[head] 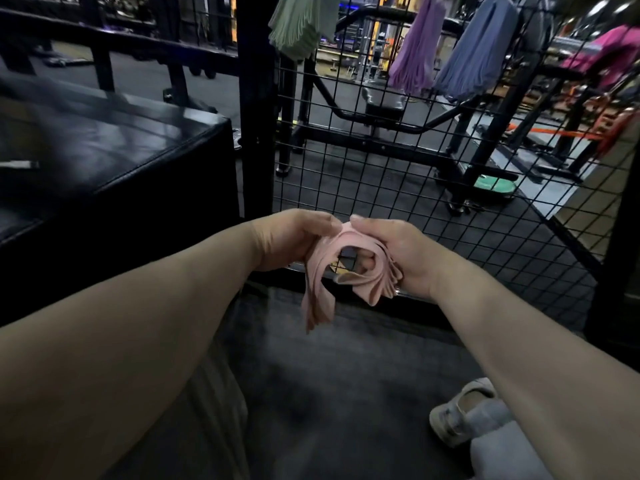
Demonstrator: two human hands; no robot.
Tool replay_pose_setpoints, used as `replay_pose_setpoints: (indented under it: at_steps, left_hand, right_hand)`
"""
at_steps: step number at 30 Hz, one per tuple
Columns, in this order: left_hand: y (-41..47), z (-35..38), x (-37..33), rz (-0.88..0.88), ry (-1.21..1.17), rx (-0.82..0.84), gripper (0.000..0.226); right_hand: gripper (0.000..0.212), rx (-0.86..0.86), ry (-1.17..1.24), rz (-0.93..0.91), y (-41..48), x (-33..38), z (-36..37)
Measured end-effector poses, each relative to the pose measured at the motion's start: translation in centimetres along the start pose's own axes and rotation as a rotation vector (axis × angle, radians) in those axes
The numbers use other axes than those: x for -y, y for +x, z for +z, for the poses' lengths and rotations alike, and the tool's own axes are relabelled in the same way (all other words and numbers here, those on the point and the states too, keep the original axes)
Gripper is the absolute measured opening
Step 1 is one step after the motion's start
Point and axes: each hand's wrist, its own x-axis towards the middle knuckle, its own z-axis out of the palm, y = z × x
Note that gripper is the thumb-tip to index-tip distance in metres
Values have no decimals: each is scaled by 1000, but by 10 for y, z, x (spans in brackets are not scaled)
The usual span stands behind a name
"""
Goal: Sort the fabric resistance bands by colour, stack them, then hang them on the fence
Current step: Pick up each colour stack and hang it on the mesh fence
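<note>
Nearest bits are poor: frame edge cuts off both forearms, and my pale shoe (pixel 457 414) at lower right is blurred. Most of my fingers are tucked behind cloth. Can't count the layers in the bundle.

My left hand (pixel 294 237) pinches the top edge of the pink bands (pixel 332 275), fingers curled in. My right hand (pixel 401 251) grips the same bundle from the other side, thumb on top; one finger shows thru the loop's hole. Bundle hangs in the air btwn both hands, above the dark floor (pixel 329 393), just in front of the fence (pixel 433 209) and apart from it.

At left sits a black padded box (pixel 104 150), beside a thick black post (pixel 256 98) at the mesh's edge. Thru the wire: gym frames, dim and hard to read.

Pink bands: pale, soft, several flat loops bunched together, folded ends drooping low on the left side.

Up on the fence, far off, hang the green bands (pixel 298 26), purple bands (pixel 415 53), blue bands (pixel 481 53) and, at far right, a blurred magenta bunch (pixel 609 53). The green and purple tops are cut off.
</note>
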Motion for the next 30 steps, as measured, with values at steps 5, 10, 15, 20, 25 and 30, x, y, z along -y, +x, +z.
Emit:
replay_pose_setpoints:
  at_steps: [5,10,15,20,25,30]
  left_hand:
    - [4,-2,5,84,110,65,72]
    - [4,3,12,52,408,-72,45]
    - [2,-1,1,145,-61,-187,42]
    - [6,6,1,167,-86,-192,51]
    - [7,18,-5,143,-134,-212,37]
    - [10,15,-5,138,-79,-220,33]
  right_hand:
    - [45,-42,41,-68,5,10,1]
    - [37,-96,57,-123,1,16,-7]
    - [34,-146,-123,-157,-4,5,-24]
    - [27,-138,-288,-99,-5,-13,-20]
    - [43,-69,-192,2,-6,-29,-9]
    - [45,-144,-155,81,-5,-44,-11]
